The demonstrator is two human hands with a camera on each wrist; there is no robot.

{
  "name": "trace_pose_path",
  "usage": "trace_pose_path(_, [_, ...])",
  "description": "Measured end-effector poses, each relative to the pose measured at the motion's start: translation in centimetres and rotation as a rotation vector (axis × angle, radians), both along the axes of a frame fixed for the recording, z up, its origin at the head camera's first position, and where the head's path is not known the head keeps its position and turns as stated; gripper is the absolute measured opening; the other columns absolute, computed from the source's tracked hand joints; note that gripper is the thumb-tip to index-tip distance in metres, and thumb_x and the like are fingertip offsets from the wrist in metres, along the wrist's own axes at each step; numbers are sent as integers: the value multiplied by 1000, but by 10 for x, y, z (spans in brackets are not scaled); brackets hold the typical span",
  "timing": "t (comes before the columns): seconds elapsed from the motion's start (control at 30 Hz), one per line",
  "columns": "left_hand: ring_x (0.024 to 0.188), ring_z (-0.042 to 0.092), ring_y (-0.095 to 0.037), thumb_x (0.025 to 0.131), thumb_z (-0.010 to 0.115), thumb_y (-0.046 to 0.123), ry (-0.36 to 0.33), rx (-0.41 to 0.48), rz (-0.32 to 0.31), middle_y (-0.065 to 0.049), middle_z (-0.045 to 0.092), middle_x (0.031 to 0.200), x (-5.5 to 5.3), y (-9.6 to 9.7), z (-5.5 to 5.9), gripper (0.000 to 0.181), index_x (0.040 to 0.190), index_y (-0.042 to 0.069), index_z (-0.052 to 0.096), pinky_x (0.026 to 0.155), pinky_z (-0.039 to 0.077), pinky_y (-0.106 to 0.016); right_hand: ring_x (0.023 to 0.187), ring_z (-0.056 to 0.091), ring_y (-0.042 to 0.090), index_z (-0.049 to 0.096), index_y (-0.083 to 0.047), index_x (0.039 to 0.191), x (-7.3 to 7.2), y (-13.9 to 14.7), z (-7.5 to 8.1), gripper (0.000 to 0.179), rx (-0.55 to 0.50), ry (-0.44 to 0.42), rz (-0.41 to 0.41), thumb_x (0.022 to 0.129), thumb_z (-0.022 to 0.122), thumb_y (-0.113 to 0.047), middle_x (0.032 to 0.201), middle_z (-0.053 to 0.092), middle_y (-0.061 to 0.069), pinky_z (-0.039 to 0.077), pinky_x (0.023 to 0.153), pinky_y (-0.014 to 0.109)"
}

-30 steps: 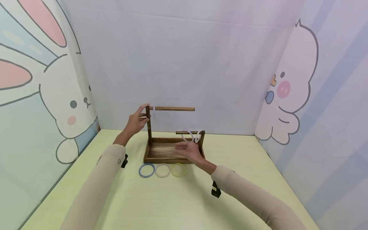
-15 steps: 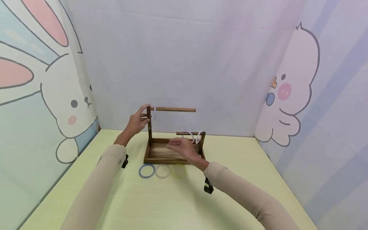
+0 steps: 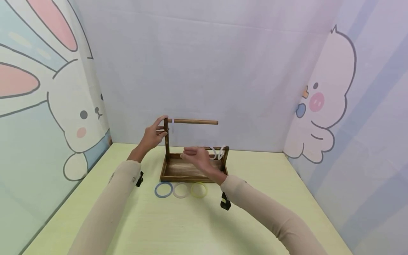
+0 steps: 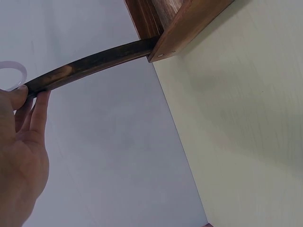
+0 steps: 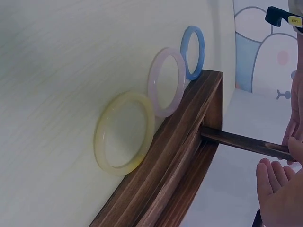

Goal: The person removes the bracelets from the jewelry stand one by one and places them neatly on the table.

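We find the yellow label (image 5: 295,20) unreadable. Our left hand (image 3: 151,138) grips the wooden upright (image 3: 167,145); our right hand (image 3: 199,158), fingers straight, hovers near two hanging rings (image 3: 215,153), three more rings (image 5: 165,112) lying on the surface (image 3: 181,223).

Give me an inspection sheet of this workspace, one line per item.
Surface: pale yellow-green table, wood-grain look.
Job's things: wooden bangle stand; blue bangle, pale pink bangle and yellow bangle lie in a row before its tray; one pale bangle on the upper bar near the post, two whitish bangles on the lower bar.
Clutter: nothing seen.
Hands: left hand grips the tall post near its top; right hand has fingers extended, no bangle seen in it.
Cables: nothing seen.
Surroundings: pale curtain, cartoon rabbit left, cartoon chick right.
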State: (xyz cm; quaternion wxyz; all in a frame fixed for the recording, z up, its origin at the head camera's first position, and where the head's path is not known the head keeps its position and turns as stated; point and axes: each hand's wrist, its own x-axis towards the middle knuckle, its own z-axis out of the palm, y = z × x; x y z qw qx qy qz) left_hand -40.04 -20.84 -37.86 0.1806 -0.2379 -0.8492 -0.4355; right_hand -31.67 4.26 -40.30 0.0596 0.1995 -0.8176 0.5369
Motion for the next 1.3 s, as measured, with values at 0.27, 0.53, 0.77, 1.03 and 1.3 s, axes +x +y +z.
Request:
trace_pose_path(0.27, [127, 62, -43, 100, 62, -9, -9, 13, -5, -30, 63, 135, 3, 1, 2, 80, 163, 31, 33, 98, 58, -53, 109, 74, 26, 72, -3, 129, -5, -10, 8, 36, -19, 4, -12, 96, 79, -17, 121, 74, 18, 64, 88, 35])
trace_pose_path(0.53, [128, 62, -42, 99, 63, -8, -11, 16, 5, -29, 62, 136, 4, 0, 3, 80, 162, 32, 34, 100, 58, -51, 103, 76, 26, 74, -2, 125, -19, -18, 15, 35, 1, 89, -56, 94, 80, -16, 115, 77, 15, 64, 85, 35])
trace_pose_path(0.77, [128, 62, -42, 100, 63, -8, -10, 23, 6, -29, 63, 135, 1, -1, 1, 80, 161, 34, 35, 99, 58, -51, 105, 76, 27, 74, -2, 127, -32, -22, 19, 36, -14, 101, -88, 94, 80, -16, 116, 76, 15, 63, 90, 37])
trace_pose_path(1.03, [128, 62, -42, 99, 64, -8, 10, 13, 2, -27, 61, 138, 1, 0, 1, 80, 162, 32, 35, 100, 58, -49, 109, 74, 24, 74, -5, 126, -41, -26, 25, 37, -62, 110, -89, 94, 81, -21, 120, 76, 13, 63, 91, 35])
trace_pose_path(1.3, [128, 62, -42, 98, 64, -10, 21, 14, -7, -28, 61, 138, 2, -1, 1, 80, 162, 30, 35, 100, 58, -49, 108, 74, 19, 75, -9, 126, -48, -35, 34, 38, -69, 117, -119, 93, 83, -24, 119, 77, 9, 62, 93, 36])
